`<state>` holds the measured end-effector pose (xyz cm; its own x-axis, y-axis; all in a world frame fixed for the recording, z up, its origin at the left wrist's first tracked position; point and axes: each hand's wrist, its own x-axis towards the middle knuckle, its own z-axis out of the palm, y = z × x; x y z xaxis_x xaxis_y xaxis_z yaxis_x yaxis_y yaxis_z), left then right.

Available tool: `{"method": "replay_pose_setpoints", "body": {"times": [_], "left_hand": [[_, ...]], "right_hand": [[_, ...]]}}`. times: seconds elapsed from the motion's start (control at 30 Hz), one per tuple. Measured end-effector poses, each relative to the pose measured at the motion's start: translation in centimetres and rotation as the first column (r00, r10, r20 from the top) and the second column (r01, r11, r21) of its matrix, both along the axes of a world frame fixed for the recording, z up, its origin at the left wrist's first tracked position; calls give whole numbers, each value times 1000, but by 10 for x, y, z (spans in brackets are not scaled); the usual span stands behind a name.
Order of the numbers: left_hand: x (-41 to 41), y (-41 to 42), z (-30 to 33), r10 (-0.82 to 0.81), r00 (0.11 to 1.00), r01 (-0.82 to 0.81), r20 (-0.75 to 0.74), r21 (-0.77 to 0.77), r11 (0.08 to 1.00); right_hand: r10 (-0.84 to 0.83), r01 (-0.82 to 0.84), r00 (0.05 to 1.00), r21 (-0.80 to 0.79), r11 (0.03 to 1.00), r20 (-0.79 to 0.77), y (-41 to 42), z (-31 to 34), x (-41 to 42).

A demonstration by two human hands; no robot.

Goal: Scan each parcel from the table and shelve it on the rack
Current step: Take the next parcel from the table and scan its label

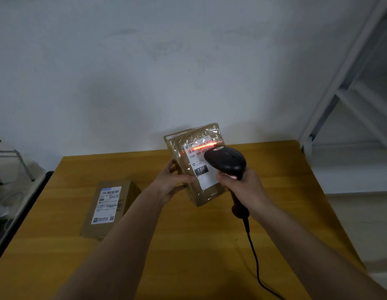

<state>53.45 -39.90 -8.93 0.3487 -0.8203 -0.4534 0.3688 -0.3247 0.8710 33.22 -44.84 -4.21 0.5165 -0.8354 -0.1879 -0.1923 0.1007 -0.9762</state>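
Observation:
My left hand (169, 184) grips the left edge of a tape-wrapped brown parcel (188, 146) and holds it tilted up above the wooden table (188, 245). Its white label faces me, with a red scan line across the barcode near the top. My right hand (242, 187) grips the handle of a black corded barcode scanner (228, 162), whose head points at that label and covers part of it. A second cardboard parcel (111, 207) lies flat on the table to the left, label up.
The white metal rack (348, 87) stands at the right, beyond the table's far right corner. The scanner's black cable (254, 254) trails over the table toward me. A metal frame (17, 161) and a dark strip run along the table's left side.

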Motion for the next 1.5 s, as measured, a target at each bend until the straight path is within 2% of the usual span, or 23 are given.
{"method": "replay_pose_setpoints", "body": {"times": [0.17, 0.3, 0.47, 0.73, 0.93, 1.13, 1.33, 1.5], "left_hand": [[-31, -6, -2, -76, 997, 75, 34, 13, 997], [-67, -15, -9, -236, 970, 235, 64, 26, 972], [-115, -17, -16, -467, 883, 465, 44, 48, 884], [-224, -4, -14, -671, 739, 669, 64, 54, 741], [-312, 12, -8, -738, 661, 738, 138, 59, 672], [-415, 22, 1, -788, 591, 787, 172, 91, 610], [-523, 20, 23, -761, 615, 767, 206, 66, 638], [-590, 12, 51, -740, 630, 756, 236, 28, 653]], "right_hand": [[-208, 206, 977, 61, 977, 39, 7, 4, -28], [-403, 396, 912, 94, 914, 76, 25, 9, -59], [-626, 622, 776, 75, 780, 75, 63, 8, -107], [-836, 832, 543, 82, 548, 78, 131, 11, -192], [-899, 897, 421, 91, 433, 122, 162, 10, -274], [-916, 911, 373, 129, 391, 146, 180, 15, -368], [-917, 915, 368, 114, 386, 152, 185, 24, -474], [-892, 904, 390, 92, 418, 228, 181, 44, -547]]}}
